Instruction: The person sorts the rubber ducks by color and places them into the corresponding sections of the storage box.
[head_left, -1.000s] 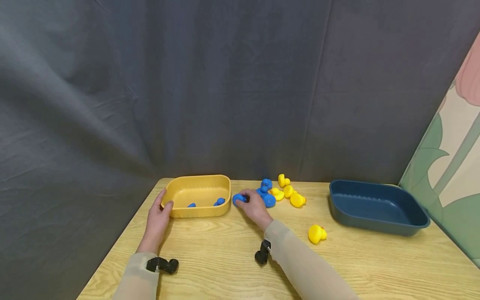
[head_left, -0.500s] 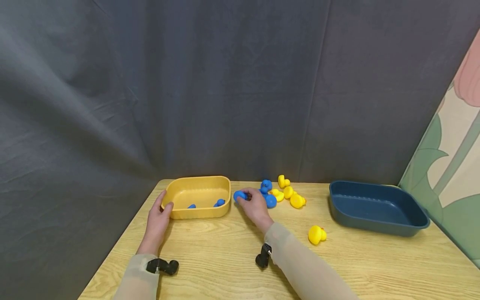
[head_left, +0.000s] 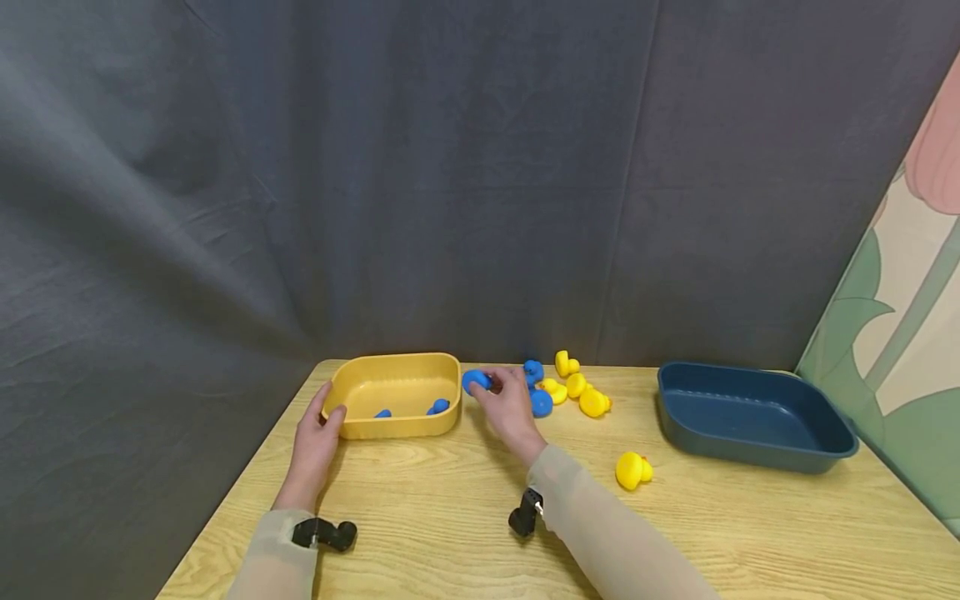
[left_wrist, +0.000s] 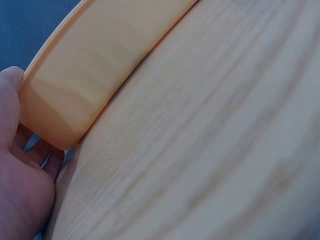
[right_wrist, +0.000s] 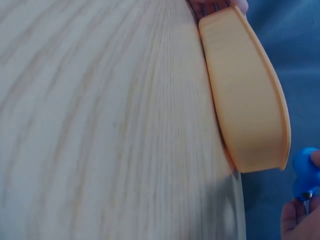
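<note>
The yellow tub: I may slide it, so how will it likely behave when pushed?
The yellow tub would probably hold its shape, since its wall shows no visible dent where the left hand grips it. It likely slides rather than tips, being low and broad on the table. The blue ducks inside may shift, having space beside them.

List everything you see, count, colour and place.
Yellow tray: one, yellow, left
Held duck: one, blue, beside tray
Blue ducks: at least four, blue, two in tray, rest centre
Yellow ducks: five, yellow, four centre, one nearer
Dark tub: one, dark blue, right
Table: one, pale wood, below
Curtain: one, dark grey, behind
Patterned panel: one, multicoloured, right
Wrist cameras: two, black, wrists
Sleeves: two, beige, forearms
Left hand: one, gripping tray's left end
Right hand: one, holding the duck
</note>
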